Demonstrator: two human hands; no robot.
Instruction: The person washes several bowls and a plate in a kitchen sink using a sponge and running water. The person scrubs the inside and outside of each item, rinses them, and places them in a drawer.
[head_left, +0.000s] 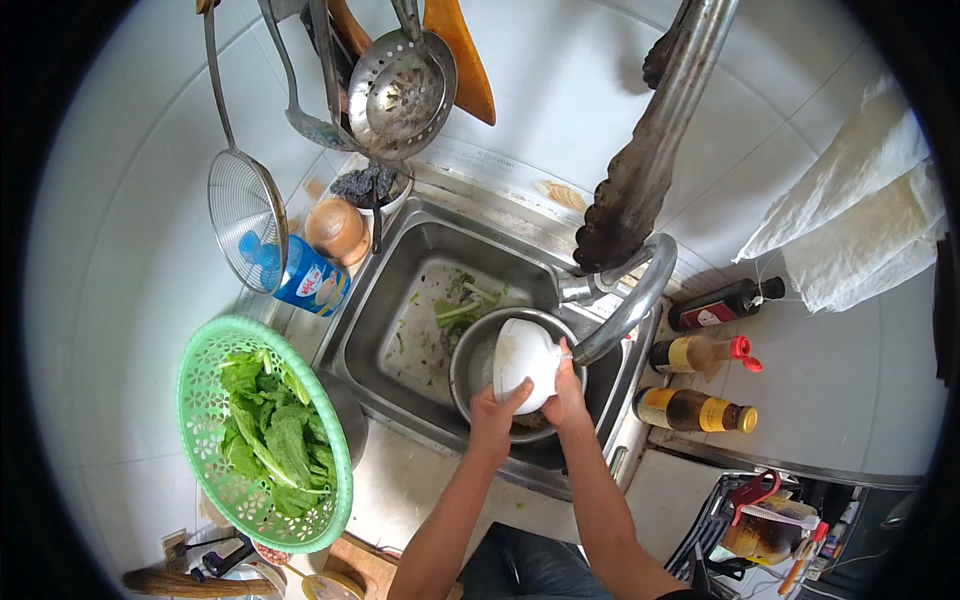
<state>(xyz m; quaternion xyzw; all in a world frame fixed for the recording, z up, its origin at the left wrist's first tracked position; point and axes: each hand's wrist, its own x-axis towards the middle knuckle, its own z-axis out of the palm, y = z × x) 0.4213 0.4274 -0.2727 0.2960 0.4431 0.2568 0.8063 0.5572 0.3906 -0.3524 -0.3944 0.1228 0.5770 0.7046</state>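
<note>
Both hands grip a white bowl (517, 352), tilted on its side beneath the curved metal faucet (641, 304). My left hand (496, 420) clasps the bowl's near side, thumb on its outer surface. At its right side, close to the spout's mouth, my right hand (566, 394) holds the bowl; some of its fingers are hidden. Below them a round stainless steel basin (474, 360) stands in the sink (401, 262). Pale green vegetable scraps (456, 309) lie on the sink floor, left of the basin.
A green plastic colander (341, 480) of leafy greens (281, 439) stands left. Metal tongs (630, 180), a skimmer (401, 94) and a wire strainer (244, 210) hang above the back. A blue bottle (315, 281) sits left of the sink; sauce bottles (694, 409) line the right.
</note>
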